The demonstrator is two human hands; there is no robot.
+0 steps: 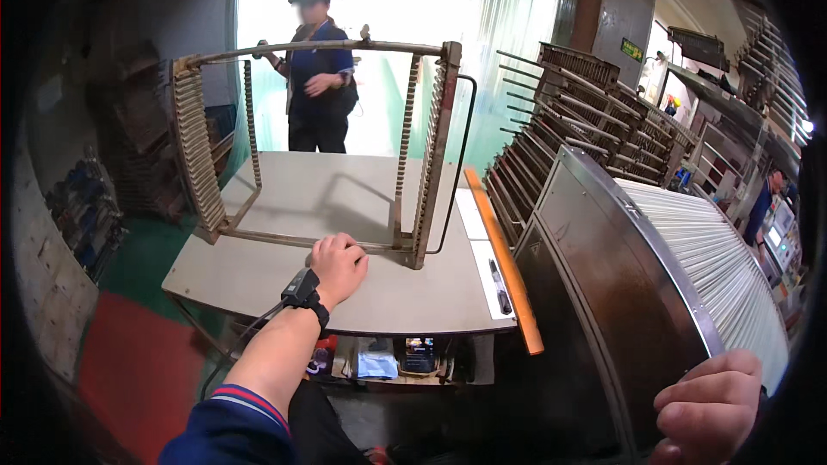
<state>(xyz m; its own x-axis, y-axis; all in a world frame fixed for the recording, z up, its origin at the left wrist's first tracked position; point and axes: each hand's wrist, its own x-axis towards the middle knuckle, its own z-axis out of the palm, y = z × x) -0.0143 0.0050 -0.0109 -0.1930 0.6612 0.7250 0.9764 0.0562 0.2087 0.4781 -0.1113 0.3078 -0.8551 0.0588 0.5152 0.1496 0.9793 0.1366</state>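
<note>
Here, L hand (339,269) clamped on rack (436,155), R hand (713,405) nr mach. (612,267) w/ fingers together.

The rack (438,155) is dull metal, the tabletop (431,303) smooth and matt.

The rack (436,155) blocks at its slotted sides (195,146) but is passable between.
</note>
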